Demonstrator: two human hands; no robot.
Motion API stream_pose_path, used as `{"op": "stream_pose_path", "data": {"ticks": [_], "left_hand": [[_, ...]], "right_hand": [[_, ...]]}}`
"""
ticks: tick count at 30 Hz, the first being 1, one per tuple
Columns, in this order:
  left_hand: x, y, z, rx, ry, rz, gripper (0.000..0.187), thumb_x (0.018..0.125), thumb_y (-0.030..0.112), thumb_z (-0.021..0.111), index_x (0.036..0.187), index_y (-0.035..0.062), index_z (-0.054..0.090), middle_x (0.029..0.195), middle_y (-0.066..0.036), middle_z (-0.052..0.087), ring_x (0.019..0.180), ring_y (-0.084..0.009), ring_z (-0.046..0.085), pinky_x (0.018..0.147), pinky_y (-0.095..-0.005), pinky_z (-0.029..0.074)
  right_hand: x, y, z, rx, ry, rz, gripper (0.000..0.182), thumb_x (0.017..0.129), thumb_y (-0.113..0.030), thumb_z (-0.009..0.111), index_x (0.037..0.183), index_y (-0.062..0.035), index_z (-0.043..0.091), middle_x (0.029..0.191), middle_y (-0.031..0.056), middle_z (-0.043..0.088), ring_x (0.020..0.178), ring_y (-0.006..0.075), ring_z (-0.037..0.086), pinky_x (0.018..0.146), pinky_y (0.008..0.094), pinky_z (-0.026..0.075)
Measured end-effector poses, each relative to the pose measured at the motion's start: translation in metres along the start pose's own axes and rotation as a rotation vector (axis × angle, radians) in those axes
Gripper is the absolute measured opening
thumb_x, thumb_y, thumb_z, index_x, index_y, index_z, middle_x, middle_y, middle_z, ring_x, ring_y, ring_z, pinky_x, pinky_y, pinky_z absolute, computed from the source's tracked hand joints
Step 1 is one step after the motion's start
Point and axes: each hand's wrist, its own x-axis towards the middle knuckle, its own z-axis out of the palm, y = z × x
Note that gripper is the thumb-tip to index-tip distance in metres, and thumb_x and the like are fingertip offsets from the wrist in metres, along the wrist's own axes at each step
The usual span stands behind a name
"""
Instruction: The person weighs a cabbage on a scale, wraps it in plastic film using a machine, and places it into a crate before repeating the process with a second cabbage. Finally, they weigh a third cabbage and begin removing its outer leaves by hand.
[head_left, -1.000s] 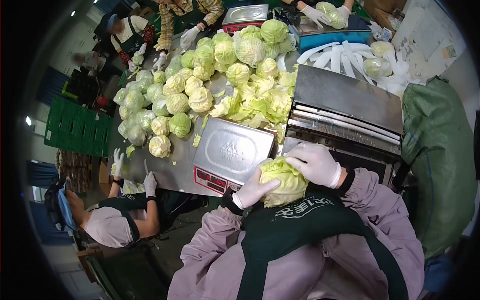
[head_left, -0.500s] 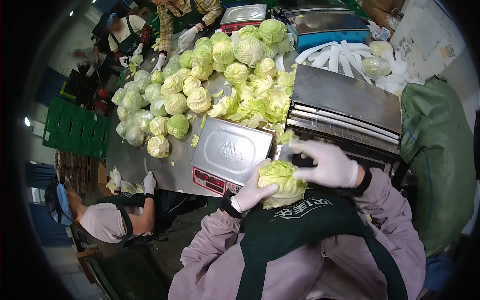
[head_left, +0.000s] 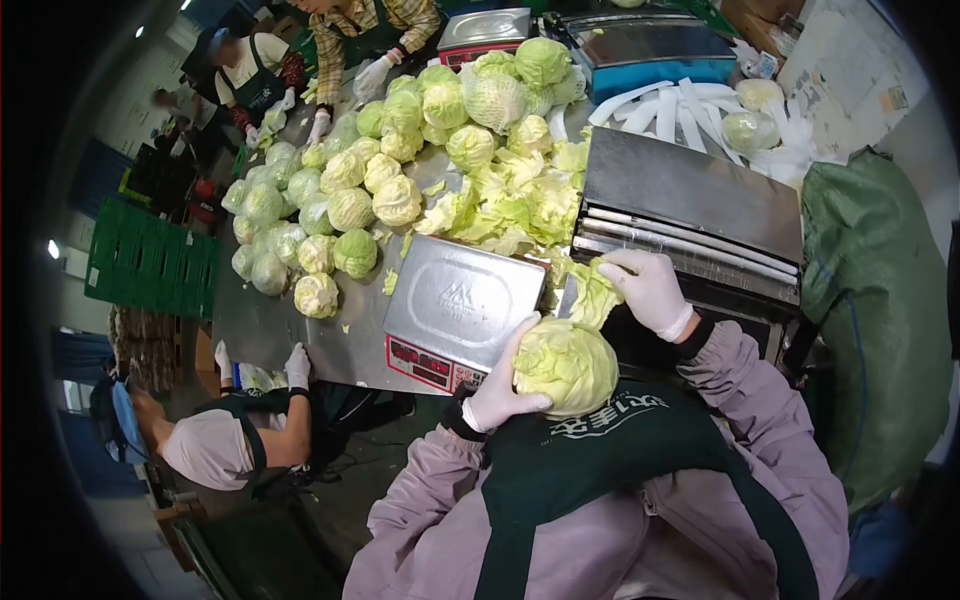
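right hand (head_left: 648, 290) has lifted off the cabbage (head_left: 566, 364), now gripping a torn leaf (head_left: 592, 293).
left hand (head_left: 503, 385) cups the head, lower centre, beside the scale (head_left: 460, 300).

The person wears a pale mauve jacket with long, loose sleeves that fill the lower middle and lower right of the frame. Over it lies a dark green apron, its bib printed with pale lettering near the top edge, and 2 dark straps run down across the chest. Both hands are in thin white gloves: the left hand (head_left: 503, 392) and the right hand (head_left: 650, 288). A black cuff shows at each wrist, between glove and sleeve.
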Motion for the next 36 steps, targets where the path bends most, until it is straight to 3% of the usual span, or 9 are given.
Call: {"op": "stream_pose_path", "data": {"ticks": [4,6,8,10,12,16,21,27,36], "left_hand": [[-0.006,0.0,0.002,0.066,-0.026,0.085,0.118,0.065,0.027,0.086,0.151,0.0024,0.01,0.147,-0.016,0.029,0.137,-0.0255,0.03,0.114,-0.0371,0.022],[-0.009,-0.001,0.001,0.114,-0.024,0.106,0.12,0.064,0.029,0.087,0.151,0.0018,0.009,0.147,-0.016,0.028,0.137,-0.026,0.029,0.114,-0.0373,0.022],[-0.006,-0.002,-0.005,0.006,0.033,0.083,0.122,0.063,0.033,0.087,0.151,0.0014,0.009,0.148,-0.016,0.027,0.138,-0.0266,0.028,0.115,-0.0375,0.02],[-0.003,0.002,-0.01,-0.017,0.051,0.098,0.121,0.064,0.035,0.086,0.151,0.0019,0.009,0.148,-0.016,0.027,0.138,-0.0267,0.028,0.115,-0.0376,0.02],[-0.003,0.012,-0.014,-0.14,0.038,0.035,0.119,0.065,0.034,0.085,0.151,0.0026,0.009,0.148,-0.016,0.028,0.138,-0.0255,0.029,0.114,-0.0377,0.021],[0.003,0.031,-0.025,0.121,-0.135,-0.018,0.11,0.069,0.032,0.083,0.151,0.003,0.015,0.148,-0.014,0.029,0.138,-0.0231,0.029,0.114,-0.037,0.023],[0.015,0.037,-0.022,0.149,-0.244,-0.08,0.109,0.072,0.029,0.082,0.151,0.0017,0.013,0.149,-0.014,0.028,0.138,-0.0226,0.028,0.113,-0.0361,0.024],[0.025,0.044,-0.014,0.215,-0.295,-0.099,0.108,0.074,0.029,0.081,0.151,0.0009,0.011,0.15,-0.015,0.027,0.139,-0.0219,0.027,0.114,-0.0359,0.023],[0.034,0.057,-0.01,0.426,-0.328,-0.159,0.098,0.075,0.034,0.079,0.148,0.0023,0.022,0.141,-0.015,0.038,0.133,-0.0238,0.035,0.111,-0.0367,0.028]], "right_hand": [[0.034,0.006,-0.009,0.072,0.255,0.008,0.02,0.086,-0.016,0.064,0.094,0.0018,0.068,0.08,0.0167,0.068,0.074,0.029,0.067,0.069,0.0331,0.05],[0.036,-0.002,-0.02,0.041,0.134,0.062,0.026,0.085,-0.017,0.067,0.105,-0.0007,0.066,0.091,0.0177,0.068,0.084,0.0291,0.066,0.076,0.0342,0.05],[0.024,-0.036,-0.018,-0.057,-0.075,-0.26,0.042,0.081,-0.015,0.071,0.12,-0.0012,0.061,0.115,0.0148,0.063,0.104,0.0231,0.06,0.09,0.0348,0.046],[0.01,-0.067,-0.022,-0.019,-0.368,-0.438,0.06,0.076,-0.022,0.077,0.129,-0.005,0.055,0.128,0.0149,0.055,0.116,0.0283,0.052,0.098,0.0393,0.042],[0.002,-0.083,-0.016,-0.104,-0.484,-0.686,0.055,0.076,-0.029,0.076,0.125,-0.0112,0.059,0.12,0.0116,0.058,0.106,0.0318,0.057,0.09,0.0382,0.047],[-0.009,-0.089,-0.003,-0.081,-0.609,-0.557,0.053,0.075,-0.035,0.074,0.122,-0.0136,0.061,0.119,0.0087,0.057,0.103,0.0291,0.058,0.09,0.0387,0.046],[-0.002,-0.077,-0.005,-0.086,-0.653,-0.621,0.026,0.08,-0.017,0.066,0.105,-0.0126,0.067,0.099,0.0076,0.06,0.094,0.0279,0.059,0.082,0.0388,0.047],[0.0,-0.076,-0.016,0.018,-0.697,-0.529,0.012,0.082,-0.014,0.062,0.093,-0.0093,0.063,0.095,0.0085,0.058,0.092,0.0283,0.058,0.081,0.0374,0.047],[-0.008,-0.085,-0.012,-0.14,-0.608,-0.47,0.027,0.079,-0.029,0.068,0.098,-0.0097,0.067,0.095,0.0097,0.059,0.089,0.0302,0.059,0.079,0.0381,0.048]]}}
